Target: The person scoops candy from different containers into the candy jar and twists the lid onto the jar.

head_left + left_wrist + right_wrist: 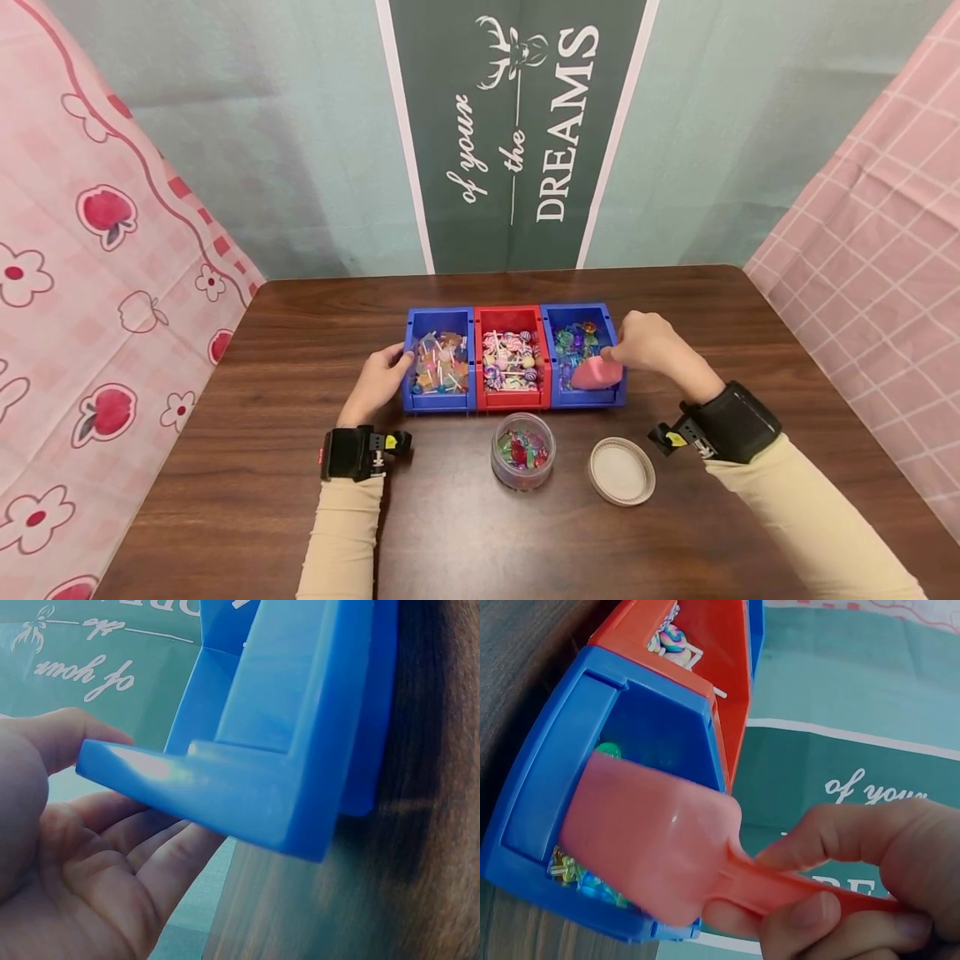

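Observation:
My right hand (651, 340) grips the handle of a pink scoop (652, 832), whose bowl dips into the right blue bin (579, 313) among shiny, colourful clear pieces (576, 337). What the scoop's bowl carries is hidden in both views. At the opposite end, my left hand (377, 379) holds the side wall of the left blue bin (255, 802), thumb on its top edge and fingers beneath. That bin contains small pale lollipop-like pieces (441, 367). Between them, a red bin (510, 317) contains striped mini lollipops (512, 358).
In front of the bins stands a clear round jar (522, 477), open, with colourful pieces inside. A whitish round lid (622, 472) lies to its right on the dark wooden table (465, 542). Printed cloths (330, 150) hang behind and on both sides.

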The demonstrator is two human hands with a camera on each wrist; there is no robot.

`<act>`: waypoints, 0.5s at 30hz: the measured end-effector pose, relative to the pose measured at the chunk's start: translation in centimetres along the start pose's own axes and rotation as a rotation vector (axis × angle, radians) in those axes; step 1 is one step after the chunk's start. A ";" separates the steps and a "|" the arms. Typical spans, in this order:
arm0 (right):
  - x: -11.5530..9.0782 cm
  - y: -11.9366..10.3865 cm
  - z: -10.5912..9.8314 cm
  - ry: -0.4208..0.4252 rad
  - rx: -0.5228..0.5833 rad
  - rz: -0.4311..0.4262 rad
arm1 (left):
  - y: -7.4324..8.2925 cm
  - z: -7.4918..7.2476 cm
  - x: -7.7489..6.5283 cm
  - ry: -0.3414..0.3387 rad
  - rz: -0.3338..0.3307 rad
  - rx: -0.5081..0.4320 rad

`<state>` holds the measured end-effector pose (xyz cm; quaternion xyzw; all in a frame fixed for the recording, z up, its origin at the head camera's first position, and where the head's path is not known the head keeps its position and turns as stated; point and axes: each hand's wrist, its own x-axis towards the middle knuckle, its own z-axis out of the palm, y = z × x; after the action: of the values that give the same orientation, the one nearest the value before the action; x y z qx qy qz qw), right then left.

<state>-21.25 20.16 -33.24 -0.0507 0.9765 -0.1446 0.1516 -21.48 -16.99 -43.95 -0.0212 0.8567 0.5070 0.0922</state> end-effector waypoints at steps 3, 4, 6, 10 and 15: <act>0.3 -0.4 0.0 0.001 -0.029 0.017 | 0.0 0.0 0.0 -0.003 -0.002 -0.001; 0.3 -0.6 0.0 0.000 -0.037 0.024 | 0.0 0.0 0.1 -0.001 0.003 0.002; 0.4 -0.9 0.0 -0.006 -0.057 0.037 | 0.0 0.0 0.1 0.003 0.005 0.003; 0.9 -1.5 0.0 -0.031 -0.085 0.066 | 0.0 0.0 0.1 0.015 0.015 0.007; 1.6 -2.0 0.4 -0.044 -0.105 0.094 | 0.1 0.0 0.1 0.010 0.006 -0.001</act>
<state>-22.52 17.95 -33.46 -0.0157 0.9804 -0.0847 0.1769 -21.56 -16.95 -43.91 -0.0211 0.8570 0.5076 0.0866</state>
